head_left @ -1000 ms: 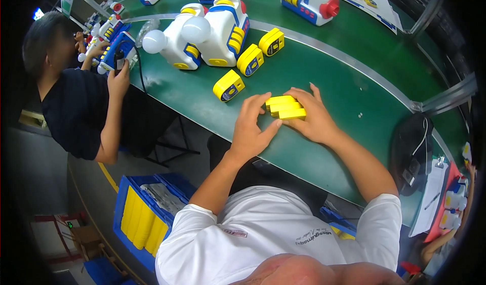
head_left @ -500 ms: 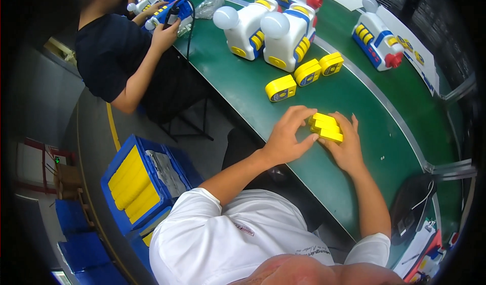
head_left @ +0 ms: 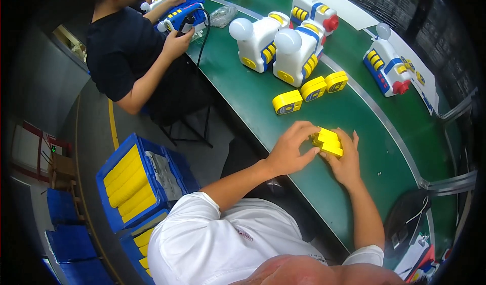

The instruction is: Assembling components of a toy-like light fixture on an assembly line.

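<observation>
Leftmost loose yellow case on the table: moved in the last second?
No. The yellow case keeps its spot on the green table, just in front of the nearest white toy; only the camera view has swung.

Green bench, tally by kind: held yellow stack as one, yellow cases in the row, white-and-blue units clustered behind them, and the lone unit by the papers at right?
Held yellow stack: 1
Row of yellow cases: 3
Clustered white-and-blue units: 3
Lone unit at right: 1
Total: 8
</observation>
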`<control>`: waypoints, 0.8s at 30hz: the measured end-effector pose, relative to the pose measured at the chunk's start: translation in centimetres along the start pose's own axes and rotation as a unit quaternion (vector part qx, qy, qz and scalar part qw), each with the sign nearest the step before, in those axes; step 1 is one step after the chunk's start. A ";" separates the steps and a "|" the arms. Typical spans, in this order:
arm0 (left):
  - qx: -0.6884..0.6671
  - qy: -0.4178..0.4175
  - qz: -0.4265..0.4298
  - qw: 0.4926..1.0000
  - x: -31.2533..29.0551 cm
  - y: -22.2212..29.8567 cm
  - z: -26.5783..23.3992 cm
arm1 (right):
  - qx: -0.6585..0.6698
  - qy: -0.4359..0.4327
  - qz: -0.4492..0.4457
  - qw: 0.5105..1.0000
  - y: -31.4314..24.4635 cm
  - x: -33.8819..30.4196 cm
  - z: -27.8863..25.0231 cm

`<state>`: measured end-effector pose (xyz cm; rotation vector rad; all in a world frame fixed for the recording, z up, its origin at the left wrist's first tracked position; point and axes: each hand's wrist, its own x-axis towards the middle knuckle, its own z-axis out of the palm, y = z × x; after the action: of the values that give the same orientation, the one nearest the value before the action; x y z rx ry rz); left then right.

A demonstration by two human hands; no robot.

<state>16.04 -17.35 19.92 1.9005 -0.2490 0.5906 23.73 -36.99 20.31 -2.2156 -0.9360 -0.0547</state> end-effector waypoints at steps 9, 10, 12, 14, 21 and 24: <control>0.242 0.189 0.326 0.894 4.5 11.2 -15.4 | -0.006 0.008 -0.008 1.000 0.2 0.2 0.3; 0.263 0.173 0.400 0.861 5.9 14.6 -18.2 | -0.009 0.007 -0.001 1.000 0.1 0.2 -0.1; 0.285 0.155 0.469 0.821 6.8 15.8 -19.6 | -0.003 0.016 0.013 1.000 0.2 0.5 0.0; 0.294 0.163 0.476 0.812 7.0 16.1 -22.8 | 0.000 0.014 -0.002 1.000 -0.4 1.1 0.1; 0.281 0.174 0.528 0.782 5.9 16.9 -27.7 | -0.010 0.005 0.003 1.000 0.0 -0.2 0.3; 0.268 0.186 0.565 0.758 5.7 16.9 -26.3 | -0.028 0.017 -0.006 0.999 0.5 -0.4 0.1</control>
<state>6.09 0.39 44.33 1.9336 -1.0943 2.0095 23.72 -37.42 19.79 -2.2541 -0.9396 -0.1249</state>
